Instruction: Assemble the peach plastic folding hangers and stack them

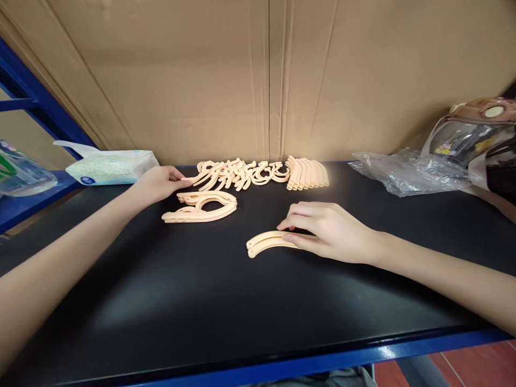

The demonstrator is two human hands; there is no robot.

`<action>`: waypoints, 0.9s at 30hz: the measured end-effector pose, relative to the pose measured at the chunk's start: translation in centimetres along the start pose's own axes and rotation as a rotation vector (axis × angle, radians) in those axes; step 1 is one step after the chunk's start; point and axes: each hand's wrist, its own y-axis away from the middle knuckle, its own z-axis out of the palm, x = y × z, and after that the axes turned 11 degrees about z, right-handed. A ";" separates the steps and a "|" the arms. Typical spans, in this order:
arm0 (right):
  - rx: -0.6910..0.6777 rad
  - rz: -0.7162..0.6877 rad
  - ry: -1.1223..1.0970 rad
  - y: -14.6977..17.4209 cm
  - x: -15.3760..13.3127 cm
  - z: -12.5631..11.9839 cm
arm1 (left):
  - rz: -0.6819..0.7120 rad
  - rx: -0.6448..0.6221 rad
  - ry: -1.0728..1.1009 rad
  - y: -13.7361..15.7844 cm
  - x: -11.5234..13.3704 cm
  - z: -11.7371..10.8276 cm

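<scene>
My right hand (326, 228) is closed on a pair of curved peach plastic hanger arms (264, 244), lying side by side at the middle of the black table; its fingers cover their right ends. My left hand (161, 183) reaches to the back left, thumb and fingertips pinching the end of a curved plastic piece (197, 178) at the edge of a loose pile (228, 174). Just in front of that hand lie stacked folded hangers (199, 215). Hook-shaped pieces (264, 173) sit right of the pile, beside a neat row of curved arms (307, 173).
A tissue pack (113, 166) stands at the back left, near a clear container (24, 172) by the blue frame. At the back right are a crumpled clear plastic bag (403, 172) and a strapped drinking bottle (467, 137). Cardboard (193, 80) walls the table's back.
</scene>
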 end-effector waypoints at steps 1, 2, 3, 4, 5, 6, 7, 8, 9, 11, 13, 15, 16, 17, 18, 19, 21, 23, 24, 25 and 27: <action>-0.002 0.002 0.001 0.0 0.0 0.0 | -0.022 0.017 0.009 0.0 0.1 0.0; -0.003 0.004 0.004 0.0 0.0 0.0 | -0.041 0.032 0.019 0.0 0.3 0.0; -0.003 0.005 0.006 0.0 0.1 0.0 | -0.057 0.046 0.032 0.1 0.4 0.0; -0.003 0.005 0.009 0.0 0.1 0.0 | -0.071 0.059 0.045 0.2 0.5 -0.1; -0.002 0.005 0.011 0.0 0.1 0.0 | -0.083 0.074 0.059 0.4 0.6 -0.1; -0.001 0.002 0.011 0.0 0.1 0.0 | -0.092 0.087 0.074 0.5 0.7 -0.2; 0.001 0.000 0.012 0.0 0.1 -0.1 | -0.098 0.101 0.088 0.7 0.8 -0.3; 0.002 -0.003 0.012 0.0 0.1 -0.1 | -0.099 0.114 0.101 0.8 0.9 -0.4; 0.003 -0.005 0.013 0.0 0.1 -0.1 | -0.098 0.127 0.113 1.0 1.0 -0.5; 0.006 -0.010 0.014 0.0 0.0 -0.1 | -0.099 0.160 0.128 1.2 1.1 -0.8; 0.012 -0.015 0.018 0.0 0.0 -0.1 | -0.101 0.209 0.134 1.4 1.4 -1.1; 0.027 -0.004 0.013 0.0 0.1 -0.1 | -0.083 0.263 0.145 1.7 1.9 -1.4; 0.043 0.021 0.002 0.0 0.2 -0.1 | -0.060 0.286 0.158 1.9 2.4 -1.5; 0.062 0.058 -0.018 -0.1 0.4 -0.1 | -0.027 0.297 0.177 2.1 3.0 -1.5; 0.084 0.108 -0.048 -0.2 0.6 -0.2 | 0.009 0.301 0.200 2.4 3.7 -1.4; 0.114 0.167 -0.089 -0.3 0.8 -0.3 | 0.056 0.284 0.234 2.8 4.5 -1.2; 0.184 0.283 -0.194 -0.5 1.4 -0.4 | 0.133 0.220 0.294 3.7 6.5 -0.6; 0.246 0.374 -0.321 -0.8 2.0 -0.6 | 0.203 0.137 0.350 4.8 8.5 0.2; 0.254 0.409 -0.387 -0.9 2.3 -0.7 | 0.232 0.101 0.363 5.4 9.5 0.7; 0.247 0.433 -0.454 -0.9 2.6 -0.8 | 0.270 0.052 0.369 6.0 10.3 1.2; 0.197 0.452 -0.594 -1.1 3.0 -0.8 | 0.369 -0.025 0.377 6.9 11.5 2.1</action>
